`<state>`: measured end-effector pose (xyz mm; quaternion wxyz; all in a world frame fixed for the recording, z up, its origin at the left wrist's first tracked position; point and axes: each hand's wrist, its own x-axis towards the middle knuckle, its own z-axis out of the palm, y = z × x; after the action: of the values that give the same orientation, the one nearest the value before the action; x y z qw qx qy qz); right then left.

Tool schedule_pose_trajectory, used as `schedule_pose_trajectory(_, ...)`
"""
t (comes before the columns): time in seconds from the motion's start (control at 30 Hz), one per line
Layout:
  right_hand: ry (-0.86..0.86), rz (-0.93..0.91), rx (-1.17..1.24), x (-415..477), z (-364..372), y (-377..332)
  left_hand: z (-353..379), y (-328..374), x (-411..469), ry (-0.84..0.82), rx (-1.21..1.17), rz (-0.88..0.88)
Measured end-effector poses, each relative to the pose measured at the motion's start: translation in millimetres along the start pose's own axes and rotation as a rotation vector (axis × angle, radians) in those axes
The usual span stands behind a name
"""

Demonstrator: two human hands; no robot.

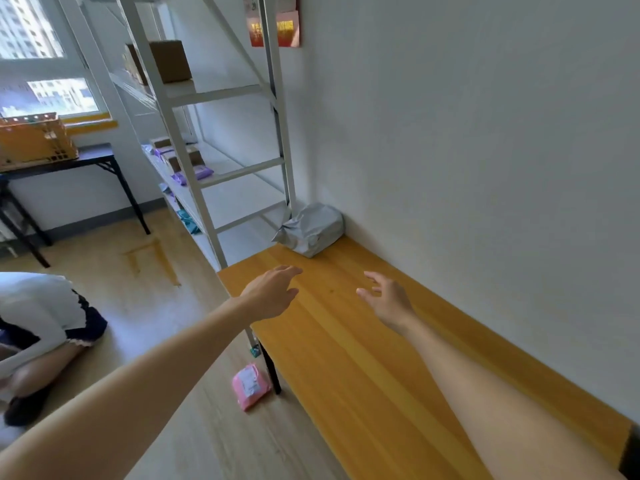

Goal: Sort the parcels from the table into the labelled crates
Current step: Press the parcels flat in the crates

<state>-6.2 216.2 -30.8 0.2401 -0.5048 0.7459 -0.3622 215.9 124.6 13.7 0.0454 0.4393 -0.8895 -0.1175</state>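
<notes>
Parcel of crumpled grey plastic (311,230) at far corner of yellow wooden table (346,362), beyond left hand (272,296) and right hand (389,301), both spread, empty.

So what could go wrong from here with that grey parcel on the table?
The grey parcel sits at the far edge of the table by the shelf rack; a clumsy reach could push it off. The pink parcel on the floor could be stepped on or overlooked.
</notes>
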Motion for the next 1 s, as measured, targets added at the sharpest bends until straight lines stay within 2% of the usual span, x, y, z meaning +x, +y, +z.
schedule_pose_trajectory(0.3,-0.065,0.079,0.033,131,51,15,5,-79,121,-0.072,-0.004,-0.05)
schedule_pose_trajectory(0.6,-0.046,0.206,0.032,243,105,19,20,-163,264,-0.151,-0.065,0.035)
schedule_pose_trajectory(0.83,-0.001,0.374,0.054,340,148,10,43,-226,388,-0.279,-0.184,0.119)
schedule_pose_trajectory(1.0,-0.026,0.532,0.147,399,173,11,68,-257,455,-0.401,-0.272,0.076)
